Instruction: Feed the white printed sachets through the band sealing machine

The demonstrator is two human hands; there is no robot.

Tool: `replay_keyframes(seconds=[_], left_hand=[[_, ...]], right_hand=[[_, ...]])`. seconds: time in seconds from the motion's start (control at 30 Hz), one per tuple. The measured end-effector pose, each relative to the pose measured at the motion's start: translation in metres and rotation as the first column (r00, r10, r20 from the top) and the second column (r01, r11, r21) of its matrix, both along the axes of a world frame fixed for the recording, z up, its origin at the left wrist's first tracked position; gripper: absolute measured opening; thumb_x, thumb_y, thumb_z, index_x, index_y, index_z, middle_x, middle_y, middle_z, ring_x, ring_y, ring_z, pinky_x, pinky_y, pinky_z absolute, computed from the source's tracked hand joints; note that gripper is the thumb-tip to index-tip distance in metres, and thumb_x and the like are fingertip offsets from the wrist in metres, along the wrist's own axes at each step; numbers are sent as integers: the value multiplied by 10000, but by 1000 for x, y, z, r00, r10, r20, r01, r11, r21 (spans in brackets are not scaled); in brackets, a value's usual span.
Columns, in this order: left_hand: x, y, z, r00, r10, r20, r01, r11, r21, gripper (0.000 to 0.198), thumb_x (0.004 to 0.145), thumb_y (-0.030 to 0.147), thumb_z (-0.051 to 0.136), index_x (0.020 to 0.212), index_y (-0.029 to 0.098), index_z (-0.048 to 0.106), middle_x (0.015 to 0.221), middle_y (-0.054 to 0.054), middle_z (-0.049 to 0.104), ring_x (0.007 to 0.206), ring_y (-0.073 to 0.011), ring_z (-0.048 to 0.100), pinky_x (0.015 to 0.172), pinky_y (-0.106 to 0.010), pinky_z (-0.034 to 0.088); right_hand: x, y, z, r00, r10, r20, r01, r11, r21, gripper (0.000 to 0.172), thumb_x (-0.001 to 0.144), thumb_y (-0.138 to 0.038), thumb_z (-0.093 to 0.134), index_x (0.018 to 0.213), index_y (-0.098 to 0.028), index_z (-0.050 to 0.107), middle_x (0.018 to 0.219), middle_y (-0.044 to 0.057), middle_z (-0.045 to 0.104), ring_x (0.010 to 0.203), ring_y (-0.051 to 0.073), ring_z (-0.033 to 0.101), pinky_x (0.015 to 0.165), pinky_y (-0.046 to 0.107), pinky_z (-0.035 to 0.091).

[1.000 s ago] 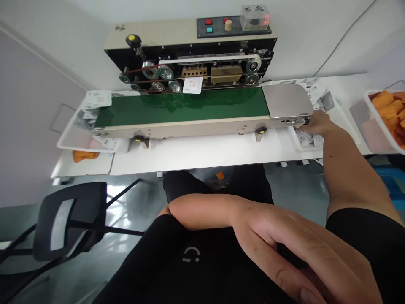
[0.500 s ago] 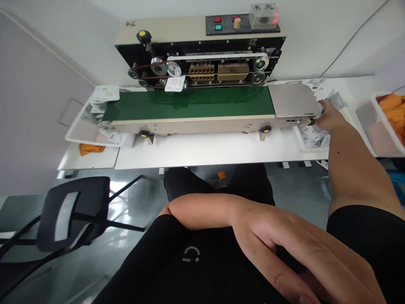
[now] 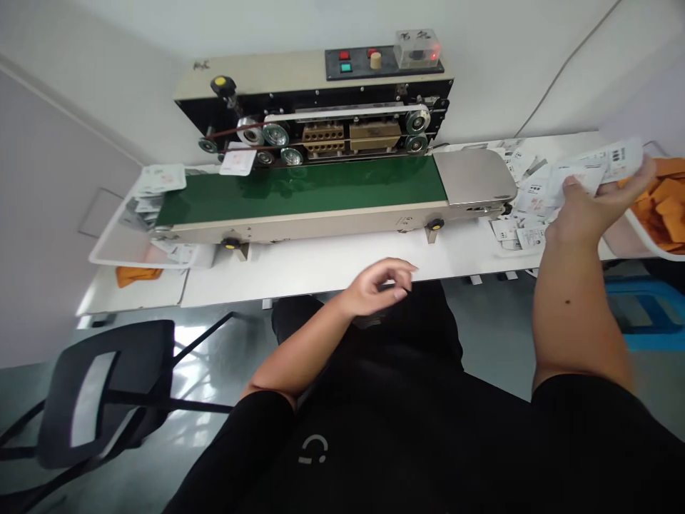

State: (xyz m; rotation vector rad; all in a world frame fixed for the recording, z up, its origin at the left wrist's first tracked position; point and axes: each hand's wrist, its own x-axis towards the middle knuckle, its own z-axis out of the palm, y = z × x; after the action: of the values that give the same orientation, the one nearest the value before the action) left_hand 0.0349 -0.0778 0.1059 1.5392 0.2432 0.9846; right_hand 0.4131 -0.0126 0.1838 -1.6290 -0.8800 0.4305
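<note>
Head view: white printed sachets (image 3: 586, 173) are pinched in a loose fan by the closed grip of the right hand (image 3: 581, 210), kept clear of the band sealer (image 3: 342, 135); the left hand (image 3: 377, 287) is held open and empty above the counter (image 3: 315, 268).

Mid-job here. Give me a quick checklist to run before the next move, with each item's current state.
1. Right hand: holding a bunch of sachets. Ok.
2. Left hand: nothing in it, above the table's near edge. Ok.
3. Red light on the sealer: lit. Ok.
4. Lone sachet at the rollers, above the green belt: whether it is caught in them. Cannot tell.
5. Loose sachets right of the belt: scattered, not stacked. Not ok.
6. Seals on the sachets: too small to see. Cannot tell.
</note>
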Motion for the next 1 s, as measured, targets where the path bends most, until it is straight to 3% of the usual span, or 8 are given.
replay_keyframes(seconds=[0.13, 0.3, 0.4, 0.47, 0.67, 0.83, 0.93, 1.0], left_hand=[[-32, 29, -52, 931, 309, -191, -324, 945, -48, 414, 985, 498, 707, 1270, 204, 650, 1004, -71, 641, 907, -163, 616, 842, -319, 542], [-33, 42, -77, 870, 343, -356, -356, 934, 28, 632, 912, 535, 784, 1424, 231, 572, 1400, -179, 589, 1203, -255, 619, 963, -377, 562], [-18, 45, -89, 894, 323, -309, -349, 937, -30, 958, 806, 550, 886, 1570, 246, 394, 1554, -217, 500, 1312, -312, 594, 966, -394, 580], [-12, 48, -100, 890, 357, -285, -399, 911, -106, 921, 849, 570, 840, 1568, 234, 371, 1488, -205, 560, 1253, -304, 640, 928, -393, 600], [-28, 58, -115, 849, 462, -258, -513, 837, -191, 719, 920, 430, 785, 1513, 249, 420, 1395, -146, 653, 1202, -265, 698, 985, -398, 602], [-34, 54, -107, 784, 491, -379, -521, 853, 25, 678, 901, 339, 789, 1497, 235, 482, 1397, -157, 629, 1156, -258, 679, 830, -325, 603], [-32, 50, -106, 667, 617, -419, -589, 780, 211, 588, 908, 357, 772, 1427, 209, 540, 1354, -166, 610, 1122, -256, 647, 787, -324, 580], [-32, 48, -106, 591, 694, -412, -610, 718, 335, 556, 901, 387, 781, 1378, 202, 564, 1348, -168, 607, 1176, -286, 622, 894, -390, 579]], right_hand=[[-67, -36, -15, 999, -37, 32, 33, 993, 116, 817, 833, -427, 841, 1527, -334, 420, 1489, 180, 466, 1397, 323, 583, 938, 446, 631], [-159, -56, -65, 999, 48, 14, -48, 866, 498, 745, 839, -448, 787, 1445, -375, 361, 1495, 118, 445, 1425, 261, 565, 1116, 439, 565], [-211, -48, -98, 957, 274, -94, -227, 911, 344, 784, 862, -486, 774, 1502, -392, 331, 1478, 128, 474, 1430, 267, 570, 1076, 425, 607], [-235, -41, -122, 916, 381, -127, -347, 910, 225, 842, 881, -544, 756, 1567, -373, 297, 1521, 150, 461, 1464, 279, 548, 1070, 423, 613], [-239, -31, -180, 790, 593, -154, -546, 795, 265, 967, 881, -645, 762, 1624, -294, 253, 1565, 181, 494, 1427, 277, 588, 1147, 467, 563], [-228, -28, -194, 762, 629, -153, -603, 776, 187, 933, 906, -615, 762, 1639, -294, 283, 1485, 156, 562, 1377, 262, 621, 1151, 451, 563], [-226, -24, -196, 727, 670, -152, -652, 742, 153, 884, 913, -545, 778, 1633, -310, 322, 1377, 126, 613, 1279, 253, 664, 1123, 447, 581], [-225, -21, -197, 697, 704, -140, -691, 711, 131, 873, 903, -483, 800, 1628, -316, 344, 1323, 109, 633, 1234, 249, 674, 1123, 454, 579]])
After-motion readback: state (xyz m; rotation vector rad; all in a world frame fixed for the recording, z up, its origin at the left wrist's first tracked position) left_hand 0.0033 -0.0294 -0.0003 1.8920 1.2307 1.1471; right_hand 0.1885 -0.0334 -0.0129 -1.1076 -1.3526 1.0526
